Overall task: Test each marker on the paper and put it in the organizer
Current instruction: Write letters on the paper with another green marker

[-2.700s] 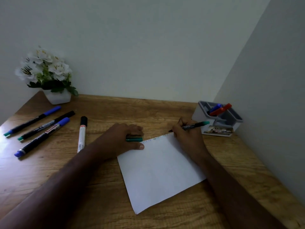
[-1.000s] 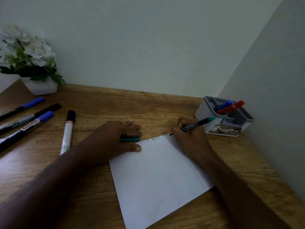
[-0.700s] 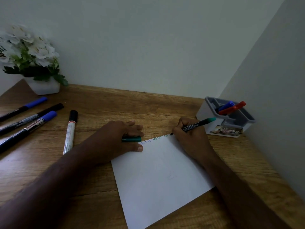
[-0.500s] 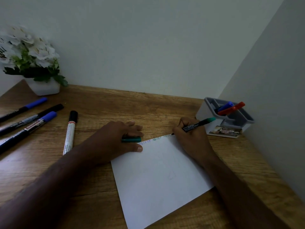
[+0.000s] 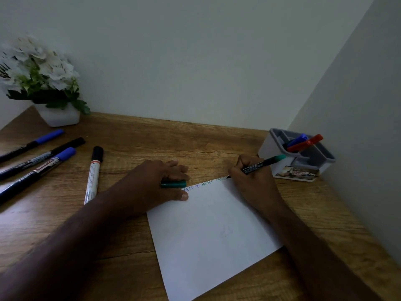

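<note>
The right hand [image 5: 252, 181] pinches the marker [image 5: 260, 165] in curled fingers, tip on the paper [image 5: 212, 231], while the left hand [image 5: 152, 183] lies flat, the cap [image 5: 173, 184] between its thumb and fingers.

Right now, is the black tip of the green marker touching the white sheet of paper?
Touching. The head view shows the green marker, held by the right hand, with its tip meeting the white sheet of paper's far edge, where green letters end.

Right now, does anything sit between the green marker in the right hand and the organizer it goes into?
Nothing visible does. The green marker in the right hand points at the organizer, with only bare desk between them.
</note>
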Motion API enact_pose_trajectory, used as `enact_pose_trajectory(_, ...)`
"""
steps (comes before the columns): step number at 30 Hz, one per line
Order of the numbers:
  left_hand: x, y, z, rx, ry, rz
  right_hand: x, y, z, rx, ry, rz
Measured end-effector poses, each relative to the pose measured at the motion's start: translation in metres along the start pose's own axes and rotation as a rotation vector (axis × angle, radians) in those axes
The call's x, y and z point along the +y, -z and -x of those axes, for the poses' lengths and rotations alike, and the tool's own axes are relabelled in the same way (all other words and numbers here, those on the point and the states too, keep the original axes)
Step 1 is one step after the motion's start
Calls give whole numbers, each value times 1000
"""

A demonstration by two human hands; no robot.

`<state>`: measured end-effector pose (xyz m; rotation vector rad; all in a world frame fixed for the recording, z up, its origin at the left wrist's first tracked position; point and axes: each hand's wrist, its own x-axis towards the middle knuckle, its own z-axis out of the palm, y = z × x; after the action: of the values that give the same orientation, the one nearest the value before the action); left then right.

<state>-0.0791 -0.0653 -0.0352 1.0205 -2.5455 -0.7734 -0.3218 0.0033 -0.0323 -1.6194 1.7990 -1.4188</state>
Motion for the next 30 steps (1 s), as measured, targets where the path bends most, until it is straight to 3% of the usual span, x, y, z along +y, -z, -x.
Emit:
enact_pose_trajectory(7, 5, 5, 4, 0, -3, 1, -6, 5, 2, 81, 26, -69)
enact_pose_trajectory(12, 8, 19, 10, 211, -20, 37, -9, 8, 1, 51, 138, -24)
enact_pose_trajectory(17, 8, 25, 11, 49, -26, -215, -21, 11, 2, -36, 177, -57)
enact_pose_trajectory(21, 6, 23, 13, 72, -49, -200, -31, 15, 7, -121, 214, -107)
enact_pose_trajectory(25, 13, 20, 17, 261, -103, 24, -39, 13, 15, -174, 270, -232)
enact_pose_trajectory(30, 31, 19, 20, 346, -165, 166, -43, 7, 19, -205, 283, -269)
